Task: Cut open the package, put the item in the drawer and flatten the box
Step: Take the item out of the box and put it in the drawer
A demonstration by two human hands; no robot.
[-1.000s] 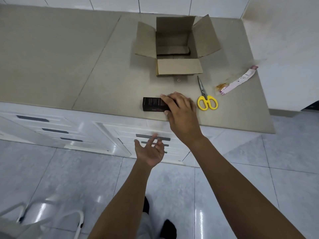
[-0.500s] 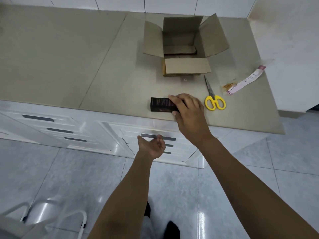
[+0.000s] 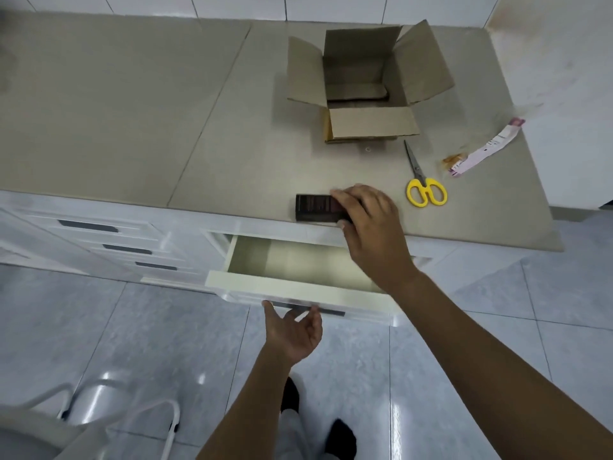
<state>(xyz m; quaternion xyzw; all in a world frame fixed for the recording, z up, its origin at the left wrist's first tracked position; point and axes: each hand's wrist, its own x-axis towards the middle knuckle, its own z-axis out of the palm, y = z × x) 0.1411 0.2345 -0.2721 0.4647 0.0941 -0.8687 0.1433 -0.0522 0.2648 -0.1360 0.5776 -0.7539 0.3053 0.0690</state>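
Note:
An open cardboard box [image 3: 366,84] stands at the back of the beige counter, flaps spread. A small black item box [image 3: 315,207] lies near the counter's front edge, and my right hand [image 3: 368,220] grips its right end. Below it the top drawer [image 3: 298,287] is pulled out, its inside bare. My left hand [image 3: 293,330] hooks its fingers under the dark handle slot on the drawer front. Yellow-handled scissors [image 3: 423,184] lie right of the item.
A strip of torn tape and label [image 3: 484,149] lies at the counter's right end by the white wall. More closed drawers [image 3: 109,244] sit to the left. A white chair [image 3: 66,419] stands on the tiled floor at lower left.
The drawer was shut and now stands pulled out by my left hand. My right hand stays on the black item box.

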